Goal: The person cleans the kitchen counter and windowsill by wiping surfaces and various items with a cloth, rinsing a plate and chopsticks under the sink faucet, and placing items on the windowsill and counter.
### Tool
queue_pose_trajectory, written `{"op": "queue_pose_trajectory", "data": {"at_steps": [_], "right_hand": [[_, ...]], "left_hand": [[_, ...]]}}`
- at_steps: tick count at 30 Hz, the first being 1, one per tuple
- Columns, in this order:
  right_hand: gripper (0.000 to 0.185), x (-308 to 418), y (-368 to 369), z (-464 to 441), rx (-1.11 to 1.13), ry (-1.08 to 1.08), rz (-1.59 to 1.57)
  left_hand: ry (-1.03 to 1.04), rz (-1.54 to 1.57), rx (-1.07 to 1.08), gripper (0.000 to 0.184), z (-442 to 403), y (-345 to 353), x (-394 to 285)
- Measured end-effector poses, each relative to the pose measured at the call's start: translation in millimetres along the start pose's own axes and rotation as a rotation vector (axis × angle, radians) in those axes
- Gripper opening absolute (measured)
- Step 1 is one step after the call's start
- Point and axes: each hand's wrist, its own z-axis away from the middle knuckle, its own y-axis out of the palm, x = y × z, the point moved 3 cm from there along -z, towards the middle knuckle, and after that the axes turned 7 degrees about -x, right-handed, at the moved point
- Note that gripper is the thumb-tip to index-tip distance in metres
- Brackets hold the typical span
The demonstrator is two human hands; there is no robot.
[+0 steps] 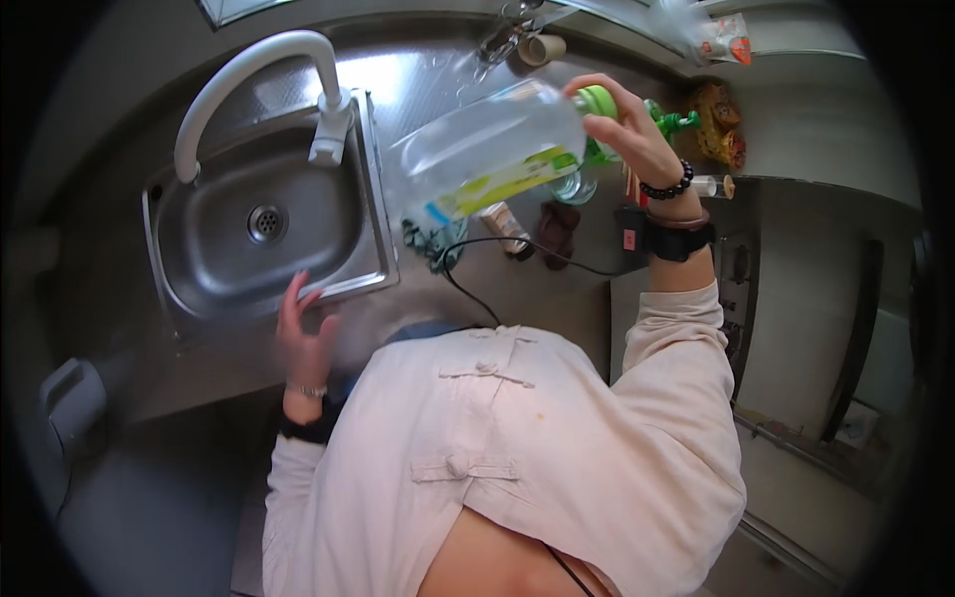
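Note:
My right hand [630, 129] grips a large clear plastic bottle [477, 149] at its green cap [597, 100]. The bottle is held tilted, nearly on its side, over the counter to the right of the sink [328, 239]. A yellow-green label runs along its lower side; what it contains, if anything, I cannot make out. By the sink's front edge is my left hand [304, 338], fingers apart and holding nothing. A white curved faucet [254, 50] arches over the basin.
Under and beside the bottle lie a dark green cloth [436, 245], a tube [505, 229] and a black cable [477, 297]. A paper cup [542, 50] stands at the back. Green pump bottles [676, 121] and a yellow package [718, 124] are at the right.

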Motion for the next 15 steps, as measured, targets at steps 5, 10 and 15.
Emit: {"op": "queue_pose_trajectory", "data": {"at_steps": [5,10,15], "right_hand": [[0.035,20,82,13,0.049,-0.215,-0.002],[0.045,18,122,38,-0.002,-0.176,-0.256],[0.046,-30,158,52,-0.117,0.029,-0.560]], "left_hand": [[-0.248,0.743,0.335,0.104,-38,44,-80],[-0.401,0.944,0.293,0.078,-21,31,-59],[-0.526,1.030,0.344,0.074,-13,9,-28]]}}
